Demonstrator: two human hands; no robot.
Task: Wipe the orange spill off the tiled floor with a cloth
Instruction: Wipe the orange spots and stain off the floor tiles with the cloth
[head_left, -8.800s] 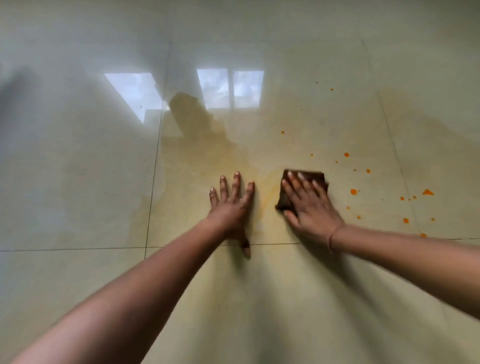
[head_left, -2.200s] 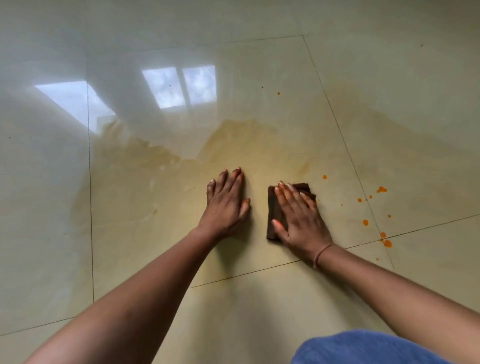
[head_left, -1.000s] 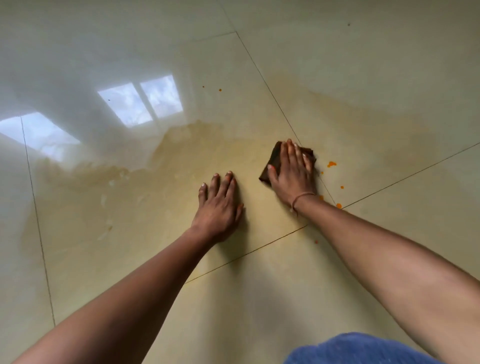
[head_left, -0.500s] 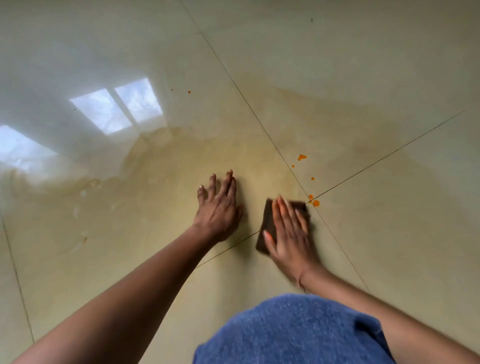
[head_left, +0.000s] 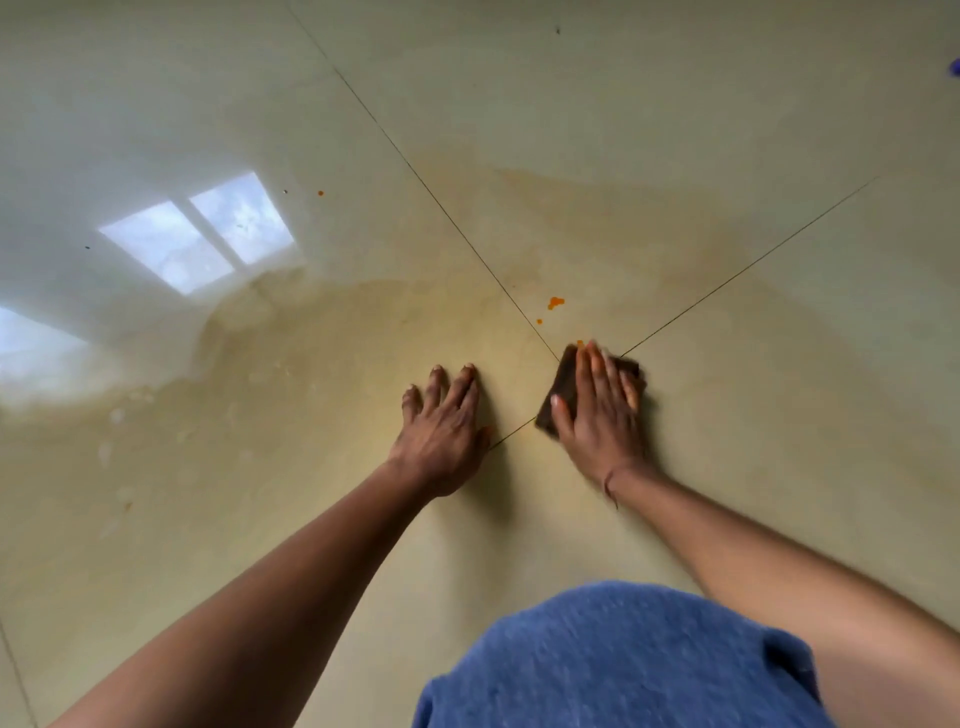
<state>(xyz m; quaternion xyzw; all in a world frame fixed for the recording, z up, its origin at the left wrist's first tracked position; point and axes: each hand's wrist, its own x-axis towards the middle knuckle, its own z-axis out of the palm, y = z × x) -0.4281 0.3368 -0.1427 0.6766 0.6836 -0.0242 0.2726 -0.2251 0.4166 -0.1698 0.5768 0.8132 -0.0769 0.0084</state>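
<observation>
My right hand (head_left: 600, 410) presses flat, fingers straight, on a folded dark brown cloth (head_left: 563, 382) lying where the tile joints cross. Just beyond the cloth sit a few orange drops (head_left: 555, 302) on the glossy cream tiled floor (head_left: 753, 395). One more tiny orange speck (head_left: 320, 193) lies far off to the upper left. My left hand (head_left: 444, 426) rests flat on the floor, left of the cloth, holding nothing. A wide yellowish wet smear (head_left: 291, 374) covers the tiles around both hands.
A blue fabric (head_left: 613, 660), part of my clothing, fills the bottom of the view. Bright window reflections (head_left: 200, 236) shine on the floor at the left. Dark grout lines (head_left: 727, 278) run diagonally. A small purple thing (head_left: 955, 67) shows at the right edge.
My right hand has slid the cloth forward and to the right onto the joint crossing, over the nearest orange drops. The left hand stayed planted. The view shifted a little.
</observation>
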